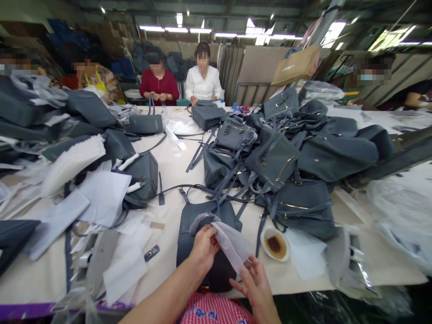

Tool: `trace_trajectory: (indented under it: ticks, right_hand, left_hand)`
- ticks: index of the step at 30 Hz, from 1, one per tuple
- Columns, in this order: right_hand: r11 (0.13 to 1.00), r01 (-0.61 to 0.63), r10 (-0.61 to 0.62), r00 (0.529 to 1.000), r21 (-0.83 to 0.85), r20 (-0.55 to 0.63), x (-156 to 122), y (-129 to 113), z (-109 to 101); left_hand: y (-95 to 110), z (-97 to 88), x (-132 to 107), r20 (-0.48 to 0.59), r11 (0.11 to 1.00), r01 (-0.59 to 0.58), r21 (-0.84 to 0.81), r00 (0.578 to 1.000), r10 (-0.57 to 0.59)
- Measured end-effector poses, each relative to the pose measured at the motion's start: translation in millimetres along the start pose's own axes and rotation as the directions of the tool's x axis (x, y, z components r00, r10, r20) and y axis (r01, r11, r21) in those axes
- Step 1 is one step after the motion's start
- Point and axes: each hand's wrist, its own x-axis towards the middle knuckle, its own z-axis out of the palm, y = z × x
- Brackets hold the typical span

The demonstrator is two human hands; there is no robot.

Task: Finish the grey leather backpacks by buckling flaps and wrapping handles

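Head camera: your left hand [205, 245] pinches a translucent sheet [232, 246] above a dark blue-gray bag [186, 234] at the near edge of the pale table [177, 173], while your right hand [254, 285], fingers parted, is at the sheet's lower end, its grip impossible to tell; a bowl [282, 259] of brown matter sits right of the bag

Nr middle of table [173, 164]: bag [186, 234], w/ film [232, 245] on top. Dish [287, 254] just right of bag, sheet [308, 256] right of that. Pile [275, 159] of bags farther back, right. Papers [104, 195] on left, w/ more bags [89, 108] behind. Tag [151, 253] betw. papers & nr bag. 2 ppl [202, 83] at far edge.
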Motion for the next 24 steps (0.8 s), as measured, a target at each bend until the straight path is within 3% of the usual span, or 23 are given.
trace_trajectory:
  ticks: [4, 11, 16, 19, 21, 24]
  right_hand:
    - [0.992, 0.122, -0.122, 0.993, -0.029, 0.003, -7, -4, 14]
    - [0.986, -0.167, 0.168, 0.984, -0.024, 0.064, 3, -4, 7]
    - [0.994, -0.084, 0.087, 0.996, -0.071, 0.034, 10, -3, -2]
    - [0.989, -0.038, 0.045, 0.998, -0.144, 0.042, 9, -5, -5]
    - [0.982, -0.047, 0.057, 0.997, -0.184, 0.049, 6, -7, -3]
    - [0.978, -0.070, 0.084, 0.994, -0.199, 0.066, 1, -9, 3]
  left_hand:
    - [-1, -1.8, -9, 0.022, 1.000, 0.015, -0.005, 1.000, -0.015]
    - [-6, -2.5, -13, 0.038, 1.000, 0.027, -0.008, 0.999, -0.027]
    - [3, -10.9, -24, 0.153, 0.996, 0.091, 0.016, 0.984, -0.092]
    - [4, -15.8, -31, 0.244, 0.979, 0.141, 0.148, 0.954, -0.174]
    - [0, -15.9, -30, 0.243, 0.965, 0.126, 0.231, 0.953, -0.182]
    - [-7, -13.4, -22, 0.190, 0.970, 0.089, 0.227, 0.973, -0.134]
